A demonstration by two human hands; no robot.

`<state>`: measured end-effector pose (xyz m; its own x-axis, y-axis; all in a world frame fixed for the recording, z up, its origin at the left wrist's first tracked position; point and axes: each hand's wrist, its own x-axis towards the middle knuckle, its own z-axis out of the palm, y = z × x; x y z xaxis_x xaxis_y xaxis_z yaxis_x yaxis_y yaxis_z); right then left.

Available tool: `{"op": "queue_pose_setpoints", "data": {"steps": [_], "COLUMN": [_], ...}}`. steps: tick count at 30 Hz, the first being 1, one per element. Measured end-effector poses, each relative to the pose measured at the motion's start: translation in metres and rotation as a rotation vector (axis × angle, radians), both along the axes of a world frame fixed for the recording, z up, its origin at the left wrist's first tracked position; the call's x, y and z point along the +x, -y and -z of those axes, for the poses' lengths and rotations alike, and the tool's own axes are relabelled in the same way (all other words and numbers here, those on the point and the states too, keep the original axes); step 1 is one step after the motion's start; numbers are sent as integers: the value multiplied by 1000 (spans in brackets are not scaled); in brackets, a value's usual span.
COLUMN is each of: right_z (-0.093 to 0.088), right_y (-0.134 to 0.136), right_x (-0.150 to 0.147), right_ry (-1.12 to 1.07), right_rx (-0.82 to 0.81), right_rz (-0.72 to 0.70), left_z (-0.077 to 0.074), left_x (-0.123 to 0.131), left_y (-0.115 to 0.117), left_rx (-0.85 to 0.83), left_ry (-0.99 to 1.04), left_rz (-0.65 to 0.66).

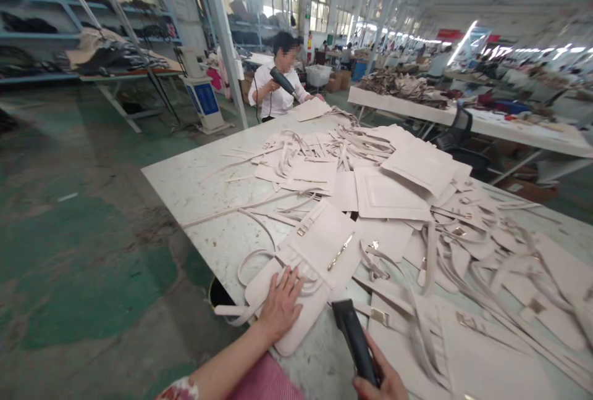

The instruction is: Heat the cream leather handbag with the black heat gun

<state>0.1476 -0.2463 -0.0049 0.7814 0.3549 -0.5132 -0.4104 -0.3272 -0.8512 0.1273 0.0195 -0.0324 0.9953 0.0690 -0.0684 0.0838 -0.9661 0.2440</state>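
Factory table (194, 190) of pale bag pieces; left hand (280, 304) spread flat on bag (315, 264), right hand (382, 381), half cropped, gripping black tool (354, 338).

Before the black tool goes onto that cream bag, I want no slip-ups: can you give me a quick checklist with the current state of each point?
1. Left hand flat on the cream bag: ok.
2. Right hand gripping the black tool: ok.
3. Tool tip touching the bag: not ok, it sits short of it.
4. Bag fully on the table: not ok, its near end overhangs the edge.
5. Loose straps clear of the tool: not ok, they lie close beside it.
6. Tool switched on: cannot tell.
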Motion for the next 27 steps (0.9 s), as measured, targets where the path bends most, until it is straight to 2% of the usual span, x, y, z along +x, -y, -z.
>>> {"op": "queue_pose_setpoints", "data": {"steps": [4,7,9,11,13,15,17,20,23,25,27], "right_z": [-10,-22,-26,-24,-18,-11,-10,-21,-37,-40,-33], "right_y": [-37,-49,-43,-32,-22,-20,-27,-42,-42,-32,-19], "right_x": [29,55,62,54,39,24,21,36,51,46,29], "right_ry": [-95,25,92,55,-7,-54,-75,23,109,68,-13], "right_rx": [114,41,-33,-25,62,128,112,12,-37,-48,-14], "right_rz": [-67,84,175,153,86,51,33,50,110,92,36], "left_z": [3,9,12,12,9,5,2,1,4,5,5], "left_x": [-1,-2,-2,-1,0,0,-2,-7,-14,-19,-26], "left_y": [-1,0,0,0,-1,-1,1,10,25,33,37], "left_rx": [-26,-22,-21,-28,-46,-72,-101,-134,-152,-160,-187], "left_ry": [-10,-18,-17,-23,-38,-55,-76,-92,-98,-121,-160], "left_rz": [4,-8,-21,-29,-34,-40,-40,-41,-46,-60,-74]}}
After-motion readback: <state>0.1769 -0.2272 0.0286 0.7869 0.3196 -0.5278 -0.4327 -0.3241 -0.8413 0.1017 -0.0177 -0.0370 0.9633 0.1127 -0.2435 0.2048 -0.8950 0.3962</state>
